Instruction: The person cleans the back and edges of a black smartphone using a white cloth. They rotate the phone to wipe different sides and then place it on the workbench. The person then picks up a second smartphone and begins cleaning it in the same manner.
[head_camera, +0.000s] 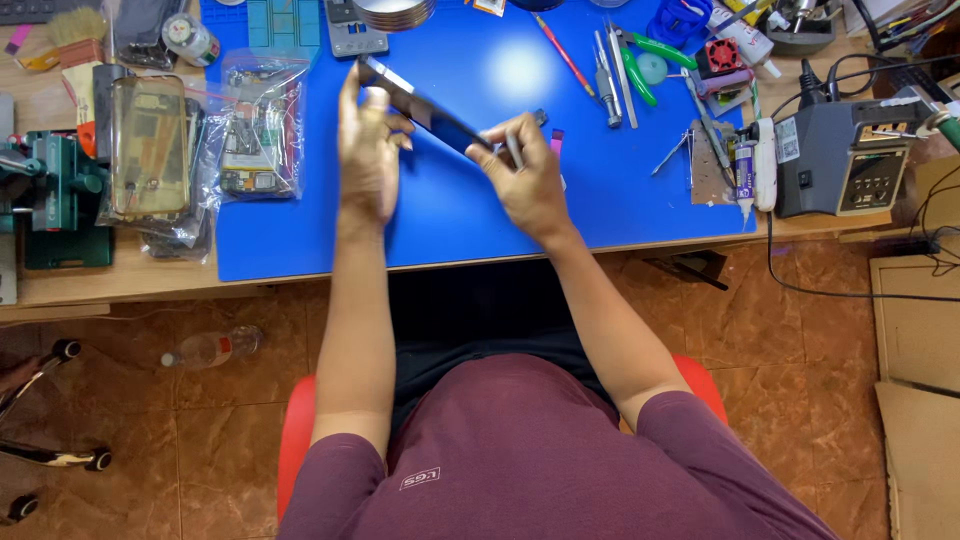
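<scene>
1. While both hands work above the middle of the blue mat (460, 215), the dark phone (425, 108) is held tilted between them, clear of the mat.
2. Left hand (367, 150): fingers closed around the phone's upper end. Right hand (525, 175): fingers pinched on the lower end, also holding a thin metal tool (513, 150).
3. Containers: clear plastic bags (258, 130) at the mat's left edge hold phone parts and circuit boards.
4. A yellowish transparent phone case (148, 145) lies on the bench left of the bags.
5. A white glue tube (745, 170) with a coloured label lies near the mat's right edge.
6. A grey box-shaped station (840, 155) stands at the bench's right end; metal tweezers (610, 70) and green-handled pliers (640, 65) lie near the mat's far edge.
</scene>
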